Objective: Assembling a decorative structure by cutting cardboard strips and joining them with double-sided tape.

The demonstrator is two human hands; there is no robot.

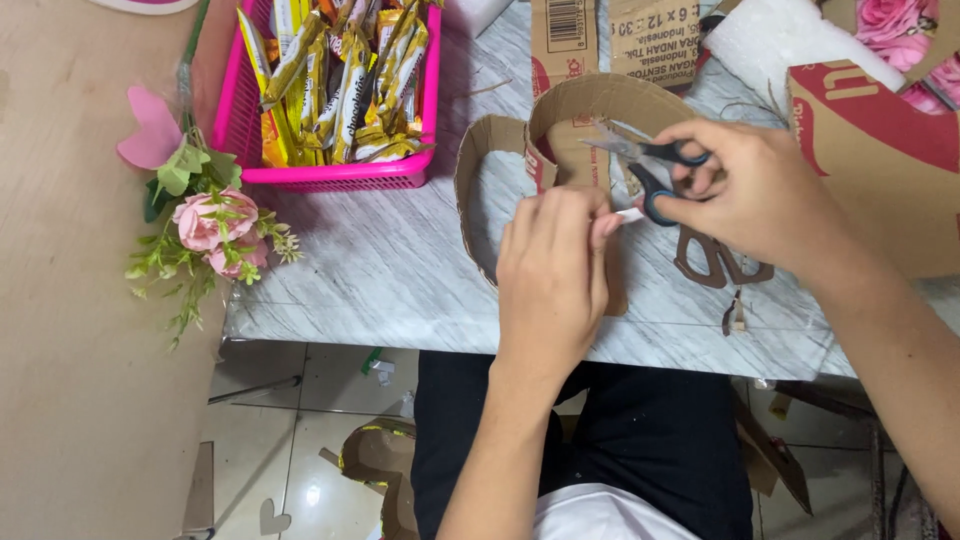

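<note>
Right hand (745, 195): grips small black-handled scissors (650, 165), fingers threaded through the loops, blades parted and aimed left toward the other hand.
Left hand (555, 270): fingers pressed together, pinching a small pale strip (630, 214) at its tip and holding it out within the blades' reach.
Cardboard band (500, 170): a curved brown strip stands on edge on the worktop (380, 270), just behind both hands.
Cut-out piece (720, 260): a brown cardboard shape lies flat below the right hand.
Pink basket (330, 172): full of yellow wrapped snack bars (340, 90), set back at the left.
Flower sprig (210, 225): pink artificial roses rest at the worktop's left edge.
Floor (300, 430): cardboard scraps lie below.
</note>
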